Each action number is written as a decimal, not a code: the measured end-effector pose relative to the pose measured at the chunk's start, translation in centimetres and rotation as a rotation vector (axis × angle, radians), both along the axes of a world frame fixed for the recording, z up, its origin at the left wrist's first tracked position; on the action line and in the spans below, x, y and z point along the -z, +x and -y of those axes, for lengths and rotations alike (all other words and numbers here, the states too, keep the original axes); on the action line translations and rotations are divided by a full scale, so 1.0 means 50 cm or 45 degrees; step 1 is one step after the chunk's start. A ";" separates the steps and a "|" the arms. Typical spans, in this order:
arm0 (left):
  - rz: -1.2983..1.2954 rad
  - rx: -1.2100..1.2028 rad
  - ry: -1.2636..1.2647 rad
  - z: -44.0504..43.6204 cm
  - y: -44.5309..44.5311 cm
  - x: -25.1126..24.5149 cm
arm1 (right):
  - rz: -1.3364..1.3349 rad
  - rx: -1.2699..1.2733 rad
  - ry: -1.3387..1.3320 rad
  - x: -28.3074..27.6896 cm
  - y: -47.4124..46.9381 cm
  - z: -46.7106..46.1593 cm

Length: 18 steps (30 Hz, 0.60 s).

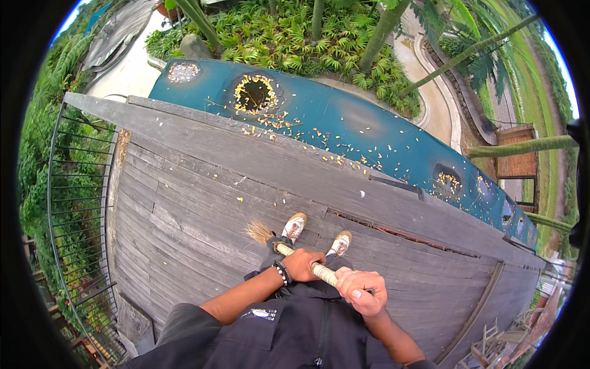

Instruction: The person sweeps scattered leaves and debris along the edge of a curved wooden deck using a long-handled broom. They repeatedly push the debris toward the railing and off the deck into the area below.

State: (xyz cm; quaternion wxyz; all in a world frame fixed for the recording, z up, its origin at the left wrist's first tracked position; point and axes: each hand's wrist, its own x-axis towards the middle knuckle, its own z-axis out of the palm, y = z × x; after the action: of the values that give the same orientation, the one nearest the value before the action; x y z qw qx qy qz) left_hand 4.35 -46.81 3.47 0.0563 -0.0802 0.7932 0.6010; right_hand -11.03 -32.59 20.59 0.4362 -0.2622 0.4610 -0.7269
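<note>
A broom with a pale wrapped handle (325, 274) slants across the front of my body. My left hand (303, 264) grips it midway, with beaded bracelets at the wrist. Near the handle's end, my right hand (362, 290) is closed around it. The straw bristles (258, 232) point to the left, beside my left shoe, and I cannot tell whether they touch the deck. Beneath me lies a deck of weathered wooden planks (184, 230), with a few small yellow leaves scattered on it.
A wide wooden ledge (276, 161) borders the deck. Beyond it, a teal sheet (313, 110) holds many fallen yellow leaves and has dark sagging spots. A metal railing (51, 184) stands at the left. Chairs (495, 343) are at the lower right. One long gap (405, 235) splits the planks.
</note>
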 end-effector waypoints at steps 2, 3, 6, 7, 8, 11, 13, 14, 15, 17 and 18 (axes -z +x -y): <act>0.052 -0.111 -0.092 -0.011 0.024 0.003 | -0.121 -0.291 -0.003 0.009 -0.014 0.016; 0.032 -0.202 -0.138 -0.024 0.036 0.004 | -0.165 -0.432 -0.029 0.014 -0.023 0.021; 0.109 -0.463 -0.263 -0.083 0.055 0.010 | -0.137 -0.681 -0.092 0.039 -0.065 0.022; 0.118 -0.558 -0.268 -0.111 0.060 0.014 | -0.083 -0.753 -0.098 0.052 -0.078 0.016; 0.148 -0.656 -0.280 -0.145 0.065 0.019 | -0.038 -0.799 -0.074 0.067 -0.091 0.007; 0.328 -0.831 -0.245 -0.256 0.087 0.040 | 0.143 -0.939 -0.019 0.122 -0.101 -0.036; 0.420 -0.924 -0.167 -0.342 0.103 0.066 | 0.168 -1.082 0.080 0.164 -0.094 -0.070; 0.443 -0.969 -0.124 -0.382 0.110 0.083 | 0.185 -1.155 0.116 0.184 -0.088 -0.087; 0.470 -1.005 -0.089 -0.420 0.114 0.101 | 0.160 -1.209 0.173 0.203 -0.080 -0.102; 0.427 -1.109 -0.019 -0.477 0.105 0.140 | 0.115 -1.287 0.249 0.225 -0.064 -0.126; 0.393 -1.156 -0.003 -0.494 0.092 0.158 | 0.022 -1.302 0.327 0.226 -0.061 -0.132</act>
State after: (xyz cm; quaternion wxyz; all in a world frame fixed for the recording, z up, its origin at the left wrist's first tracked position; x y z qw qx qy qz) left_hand 8.94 -22.13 -4.41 -0.0949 -0.5068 0.6610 0.5451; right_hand -14.10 -26.01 9.27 0.7676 -0.3921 0.3560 -0.3611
